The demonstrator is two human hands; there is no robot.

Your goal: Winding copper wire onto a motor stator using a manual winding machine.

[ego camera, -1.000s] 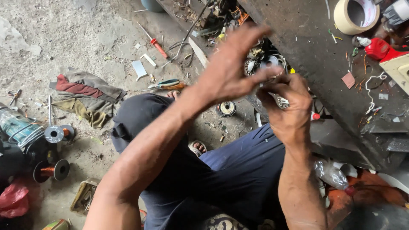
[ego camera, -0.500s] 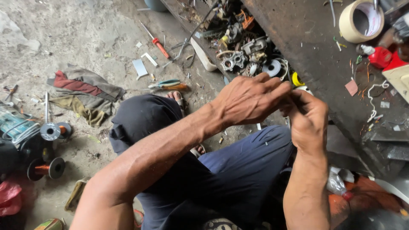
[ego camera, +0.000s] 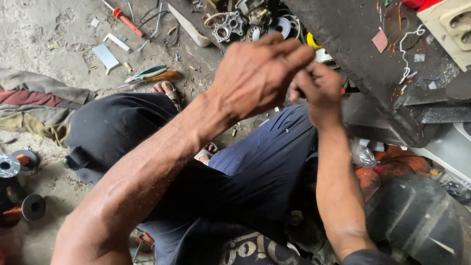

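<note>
Floor [ego camera: 44, 34]: dusty, tools scattered.
Left hand [ego camera: 255, 78]: fingers pinched, contents hidden.
Right hand [ego camera: 319, 91]: clenched, touching left.
Progress: cannot tell.

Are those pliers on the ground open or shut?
Shut, it seems: the pliers lie flat on the dirt with both handles nearly together. The jaws are too small to confirm.

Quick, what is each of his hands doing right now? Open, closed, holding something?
Left hand: fingers curled together, meeting the right hand; what it pinches is hidden.
Right hand: closed in a fist; whether it holds anything cannot be told.
</note>
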